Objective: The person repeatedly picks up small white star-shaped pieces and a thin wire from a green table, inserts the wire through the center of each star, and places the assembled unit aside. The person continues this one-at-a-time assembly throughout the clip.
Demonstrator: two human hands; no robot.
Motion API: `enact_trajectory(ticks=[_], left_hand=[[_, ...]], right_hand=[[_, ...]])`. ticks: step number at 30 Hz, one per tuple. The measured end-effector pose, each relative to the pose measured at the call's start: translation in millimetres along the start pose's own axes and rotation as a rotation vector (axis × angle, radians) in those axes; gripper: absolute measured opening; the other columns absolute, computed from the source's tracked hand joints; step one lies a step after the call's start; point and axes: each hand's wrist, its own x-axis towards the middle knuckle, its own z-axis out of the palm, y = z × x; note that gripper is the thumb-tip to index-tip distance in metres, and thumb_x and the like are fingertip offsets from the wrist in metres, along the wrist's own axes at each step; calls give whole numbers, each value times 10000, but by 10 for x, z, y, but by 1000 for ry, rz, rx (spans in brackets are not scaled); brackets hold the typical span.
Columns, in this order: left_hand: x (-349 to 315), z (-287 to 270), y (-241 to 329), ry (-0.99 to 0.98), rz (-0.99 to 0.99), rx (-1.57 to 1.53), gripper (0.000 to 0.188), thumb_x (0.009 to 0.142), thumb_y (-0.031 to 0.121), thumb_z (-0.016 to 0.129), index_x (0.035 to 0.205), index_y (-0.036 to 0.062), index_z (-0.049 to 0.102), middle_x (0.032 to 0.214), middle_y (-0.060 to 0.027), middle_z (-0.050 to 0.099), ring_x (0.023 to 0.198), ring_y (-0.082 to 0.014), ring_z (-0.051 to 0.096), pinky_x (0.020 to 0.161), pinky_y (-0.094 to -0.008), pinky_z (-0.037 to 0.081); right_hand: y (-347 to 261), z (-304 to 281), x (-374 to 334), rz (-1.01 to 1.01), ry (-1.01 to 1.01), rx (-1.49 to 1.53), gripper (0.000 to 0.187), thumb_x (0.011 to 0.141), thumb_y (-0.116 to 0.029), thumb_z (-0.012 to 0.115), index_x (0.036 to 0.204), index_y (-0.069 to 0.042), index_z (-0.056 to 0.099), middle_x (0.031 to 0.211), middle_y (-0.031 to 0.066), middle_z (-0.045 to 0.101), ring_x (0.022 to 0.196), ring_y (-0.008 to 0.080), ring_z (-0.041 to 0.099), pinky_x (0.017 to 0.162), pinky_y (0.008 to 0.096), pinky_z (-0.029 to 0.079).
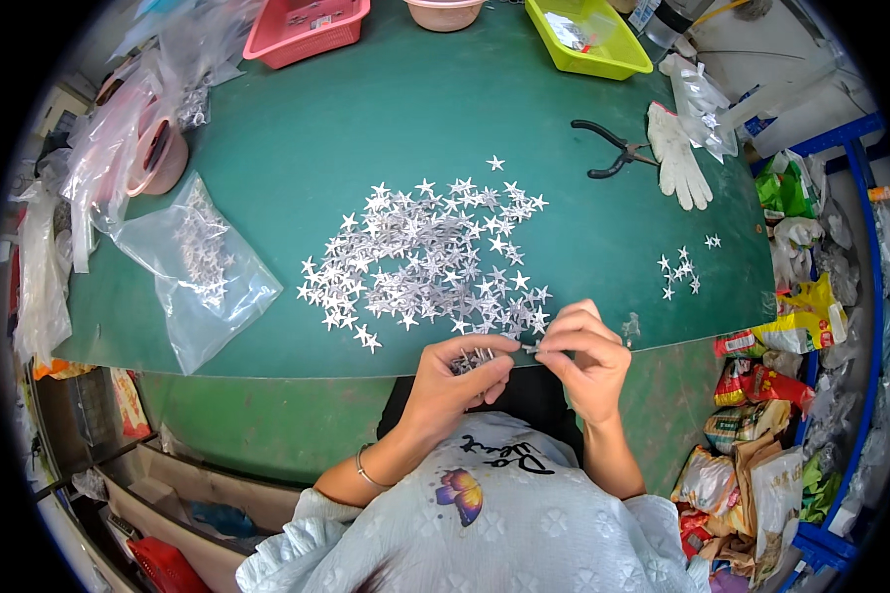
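Cupped at the table's near edge, my left hand (455, 383) holds a small heap of silvery star pieces (472, 362) in its palm. Beside it, my right hand (588, 361) pinches one small silvery star piece (530, 348) between thumb and forefinger, close to the left fingertips. Just beyond both hands, a wide pile of star pieces (425, 257) is spread over the green table (267, 119). A few more star pieces (680, 270) lie apart to the right. The pinched piece is too small to show detail.
A clear plastic bag (208, 287) with star pieces lies left. Black-handled pliers (613, 150) and a white glove (676, 158) rest at the far right. Along the back stand a pink tray (307, 35) and a yellow-green tray (593, 40). A pink bowl (158, 163) sits among plastic bags.
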Motion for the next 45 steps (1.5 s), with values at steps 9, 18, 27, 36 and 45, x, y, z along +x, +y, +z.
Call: enact_trajectory(ticks=[9,18,27,36,45], left_hand=[[-59,22,97,-62,180,287,290,754,0,658,1042,15,628,751,5,590,617,-31,502,543,-175,405],[-128,91,199,7,373,503,319,683,-42,668,999,-20,633,718,-25,593,669,-62,524,616,-206,427],[-107,53,128,-12,528,563,337,697,-19,693,1026,6,624,720,-26,595,656,-59,529,608,-202,431],[-140,83,129,-10,437,450,322,693,-30,693,1007,0,626,741,-28,612,672,-53,542,598,-200,435],[-116,89,126,-44,512,487,261,666,-62,689,918,-32,630,747,-53,603,687,-96,546,632,-222,439]], right_hand=[[-101,28,8,-220,-67,-123,184,585,12,729,751,-25,659,803,68,643,770,235,558,697,324,420],[-201,38,-5,-190,-57,-213,271,579,-5,743,829,13,641,837,101,639,796,258,569,716,347,425],[-274,65,-33,53,-69,7,266,619,72,699,868,11,626,864,94,637,830,228,557,750,322,428],[-235,96,-83,192,-83,370,285,665,138,643,929,49,587,906,124,603,889,204,535,797,308,417],[-262,133,-98,191,-72,291,271,680,136,630,935,46,605,885,111,615,851,189,533,759,291,427]])
